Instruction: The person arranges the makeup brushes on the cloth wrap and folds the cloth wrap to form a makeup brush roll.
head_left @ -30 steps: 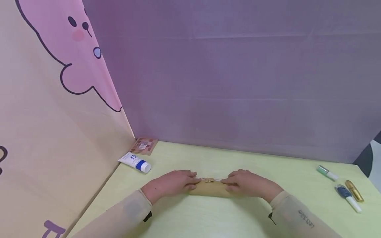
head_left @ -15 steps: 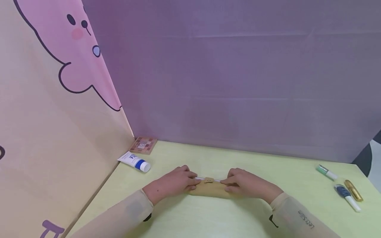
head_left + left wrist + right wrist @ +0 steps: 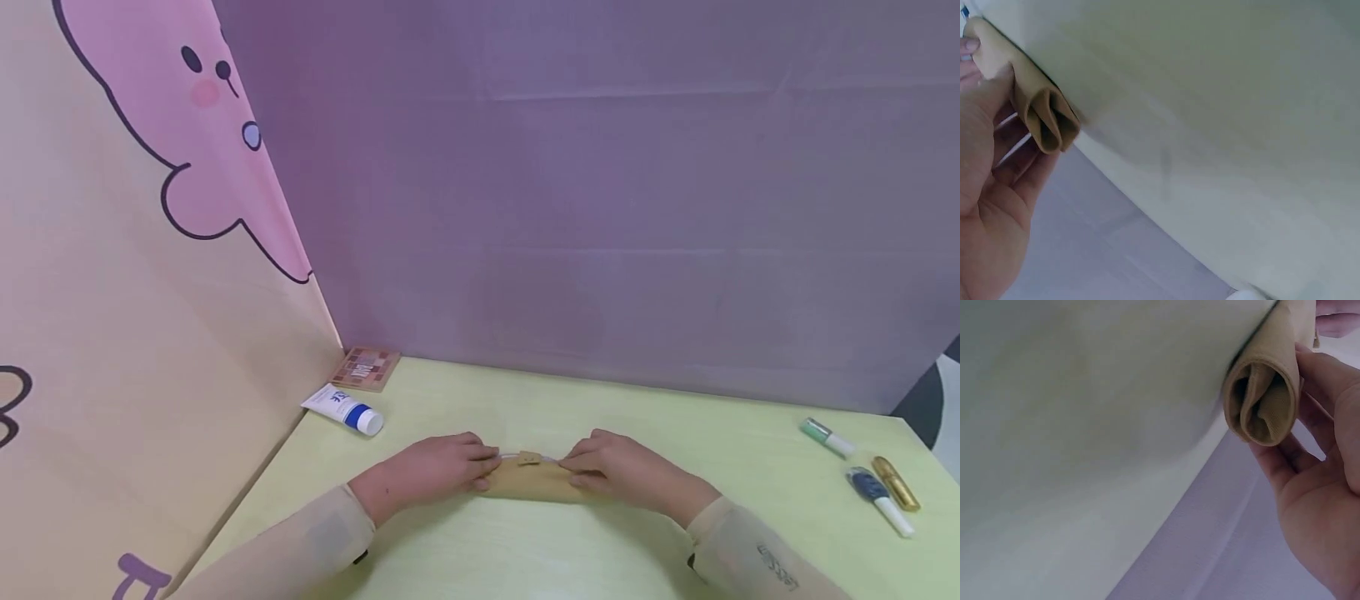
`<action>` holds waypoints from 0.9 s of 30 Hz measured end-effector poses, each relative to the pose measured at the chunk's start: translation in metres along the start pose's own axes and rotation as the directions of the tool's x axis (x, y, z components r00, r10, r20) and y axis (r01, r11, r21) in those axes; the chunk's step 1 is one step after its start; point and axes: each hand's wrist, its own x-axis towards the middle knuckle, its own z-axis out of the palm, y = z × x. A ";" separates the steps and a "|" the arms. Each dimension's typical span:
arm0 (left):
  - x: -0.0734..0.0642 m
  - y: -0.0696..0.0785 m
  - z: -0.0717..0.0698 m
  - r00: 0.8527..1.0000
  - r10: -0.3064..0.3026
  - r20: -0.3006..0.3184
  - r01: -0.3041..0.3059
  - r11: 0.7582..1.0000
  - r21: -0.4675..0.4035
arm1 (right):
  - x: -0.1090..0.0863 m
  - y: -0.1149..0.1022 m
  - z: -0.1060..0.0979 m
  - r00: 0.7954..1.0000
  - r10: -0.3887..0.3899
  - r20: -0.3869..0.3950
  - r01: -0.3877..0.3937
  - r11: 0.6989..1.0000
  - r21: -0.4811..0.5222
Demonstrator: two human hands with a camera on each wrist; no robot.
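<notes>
A tan fabric roll [image 3: 531, 481] lies crosswise on the pale table, with a small tan tab [image 3: 528, 457] and a thin white strip along its far edge. Its open ends show folded layers inside, as the rolled cloth [image 3: 1264, 403] does in the right wrist view. My left hand [image 3: 431, 471] grips the left end, thumb on the near side and fingers on the far side. At the opposite end my right hand [image 3: 633, 475] holds the roll the same way. What the roll contains, if anything, is hidden.
At the far left lie a white and blue squeeze tube [image 3: 341, 408] and a checkered palette [image 3: 366, 368]. A green-and-white tube [image 3: 827, 437], a gold tube [image 3: 896, 483] and a dark bottle with a white cap [image 3: 879, 500] lie far right. A purple cloth wall [image 3: 600, 250] stands behind.
Both hands keep their hold on the fabric roll, which stays in about the same place. The left hand's raised knuckles have lowered slightly. The head view has shifted a little.
</notes>
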 end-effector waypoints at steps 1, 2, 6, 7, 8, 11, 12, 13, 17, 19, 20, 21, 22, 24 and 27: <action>0.000 0.002 0.000 1.000 0.000 -0.008 0.000 1.000 0.026 | -0.001 -0.001 0.001 1.000 -0.006 -0.016 0.006 1.000 -0.014; 0.000 0.005 0.000 1.000 -0.004 -0.012 0.004 0.999 0.046 | -0.002 -0.002 0.001 0.999 -0.015 -0.033 0.014 0.999 -0.031; -0.001 0.014 0.000 0.999 -0.047 -0.017 0.048 0.996 0.076 | -0.005 -0.009 0.002 0.995 -0.040 -0.091 0.031 0.995 -0.100; -0.001 0.016 0.000 0.998 -0.063 -0.013 0.064 0.996 0.068 | -0.006 -0.011 0.002 0.994 -0.043 -0.099 0.031 0.992 -0.122; -0.001 0.018 0.000 0.997 -0.073 -0.012 0.074 0.996 0.059 | -0.007 -0.013 0.002 0.993 -0.050 -0.109 0.034 0.989 -0.145; 0.000 0.022 -0.001 0.996 -0.090 -0.011 0.091 0.995 0.040 | -0.010 -0.019 0.003 0.987 -0.078 -0.138 0.045 0.973 -0.225; 0.000 0.022 -0.001 0.996 -0.091 -0.009 0.091 0.995 0.039 | -0.009 -0.020 0.004 0.986 -0.085 -0.143 0.047 0.968 -0.248; 0.000 0.023 -0.003 0.996 -0.089 -0.006 0.089 0.995 0.040 | -0.009 -0.022 0.004 0.984 -0.094 -0.151 0.051 0.962 -0.268; -0.001 0.022 -0.010 0.998 -0.060 0.025 0.057 0.994 0.098 | -0.008 -0.028 0.002 0.989 -0.064 -0.136 0.027 0.966 -0.257; -0.002 0.021 -0.013 0.997 -0.064 0.037 0.061 0.995 0.077 | -0.009 -0.032 -0.002 0.993 -0.026 -0.114 -0.001 0.973 -0.232; -0.002 0.021 -0.014 0.997 -0.070 0.040 0.068 0.996 0.059 | -0.010 -0.035 -0.006 0.994 0.000 -0.106 -0.025 0.972 -0.232; -0.003 0.021 -0.015 0.996 -0.081 0.047 0.080 0.996 0.040 | -0.012 -0.038 -0.010 0.994 0.021 -0.108 -0.047 0.969 -0.241; -0.003 0.020 -0.016 0.995 -0.091 0.052 0.090 0.996 0.024 | -0.014 -0.040 -0.015 0.992 0.040 -0.123 -0.072 0.963 -0.261; -0.005 0.019 -0.020 0.989 -0.141 0.042 0.144 0.987 -0.067 | -0.019 -0.045 -0.026 0.981 0.056 -0.188 -0.117 0.936 -0.331; -0.008 0.016 -0.030 0.981 -0.191 0.012 0.191 0.979 -0.070 | -0.026 -0.048 -0.044 0.945 0.033 -0.325 -0.182 0.880 -0.439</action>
